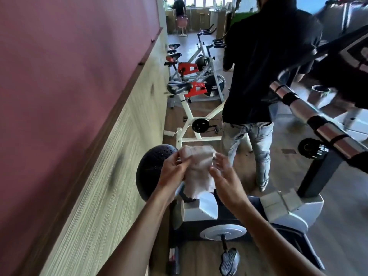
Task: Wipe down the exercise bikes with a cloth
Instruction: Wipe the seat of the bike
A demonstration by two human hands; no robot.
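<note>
A pale, crumpled cloth (197, 172) hung between the two raised hands, above the nearest exercise bike (249, 212). The left hand (171, 174) pinched the cloth's upper left edge between thumb and curled fingers, so that most of the fabric drooped down and to the right of it. The right hand (223, 180) stood just beside the cloth's right edge with its fingers spread and slightly bent; whether the fingertips touched the fabric could not be told, for that part was blurred. Directly behind the left hand and the cloth sat the bike's dark, dimpled saddle (151, 162), partly covered by them. Below the hands lay the bike's white and black body, with its round white crank disc (223, 232) and a grey pedal (229, 259) near the bottom edge of the view. A chrome handlebar with black bands (318, 122) ran slantwise across the right side. Beyond the cloth a person in a dark top and pale jeans (258, 76) stood on the wooden floor (328, 196), back turned, covering part of the row of bikes further on. These white-framed spin bikes with red panels (195, 88) stood along the wall (59, 96), which was dull red above and wood-grained below. Far off, by the windows, another person (179, 6) was at a counter.
</note>
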